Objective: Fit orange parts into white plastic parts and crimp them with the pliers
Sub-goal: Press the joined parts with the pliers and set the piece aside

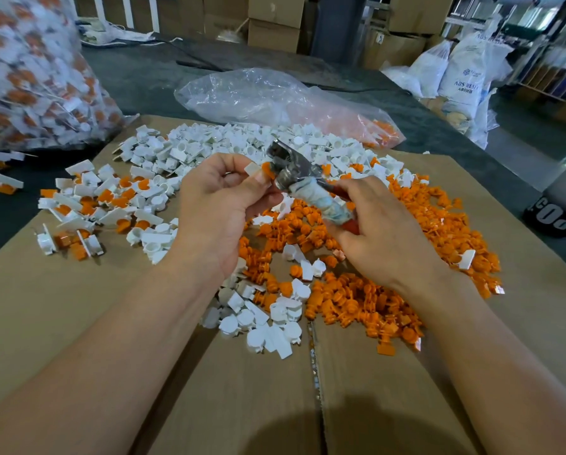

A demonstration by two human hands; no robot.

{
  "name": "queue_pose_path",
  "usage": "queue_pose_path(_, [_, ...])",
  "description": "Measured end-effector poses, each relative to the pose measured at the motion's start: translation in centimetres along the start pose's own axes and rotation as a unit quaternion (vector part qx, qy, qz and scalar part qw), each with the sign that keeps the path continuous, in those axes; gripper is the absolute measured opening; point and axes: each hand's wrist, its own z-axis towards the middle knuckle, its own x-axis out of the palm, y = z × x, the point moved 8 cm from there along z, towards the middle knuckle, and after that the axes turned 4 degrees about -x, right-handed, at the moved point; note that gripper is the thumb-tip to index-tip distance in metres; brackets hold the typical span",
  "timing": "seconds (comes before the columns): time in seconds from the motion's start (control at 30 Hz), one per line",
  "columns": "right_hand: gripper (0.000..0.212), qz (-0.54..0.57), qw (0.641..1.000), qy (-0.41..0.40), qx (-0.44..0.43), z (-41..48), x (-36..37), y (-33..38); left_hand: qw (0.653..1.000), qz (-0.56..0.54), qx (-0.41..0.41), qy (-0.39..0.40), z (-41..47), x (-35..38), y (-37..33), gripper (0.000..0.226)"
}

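Note:
My left hand (pixel 219 198) pinches a white plastic part with an orange part fitted in it (pixel 262 169), held above the cardboard. My right hand (pixel 370 231) grips the taped handles of the metal pliers (pixel 294 169), whose jaws sit right against the orange side of that piece. Below my hands lies a heap of loose orange parts (pixel 373 290). A heap of loose white parts (pixel 229 142) spreads behind them, with more white parts (pixel 268 320) near the front. Joined white-and-orange pieces (pixel 94 205) lie to the left.
Flattened cardboard (pixel 78 307) covers the dark table. A big clear bag of joined pieces (pixel 28 70) stands at the far left. A crumpled clear bag (pixel 275 96) with some orange parts lies behind the heaps. White sacks (pixel 465 70) and cartons stand beyond.

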Motion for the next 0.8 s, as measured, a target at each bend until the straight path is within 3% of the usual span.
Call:
queue_pose_path(0.23, [0.049,-0.015,1.000,0.021,0.009,-0.1,0.5,-0.3,1.000,0.014,0.003,-0.009,0.1,-0.1,0.1,0.021])
queue_pose_path(0.53, [0.027,-0.109,0.994,-0.016,-0.027,0.0,-0.3,0.2,1.000,0.005,-0.015,-0.013,-0.1,0.0,0.5,0.019])
queue_pose_path(0.8, [0.022,-0.026,0.999,0.019,-0.026,-0.1,0.8,0.5,0.999,0.012,-0.023,-0.022,0.0,-0.2,0.7,0.023])
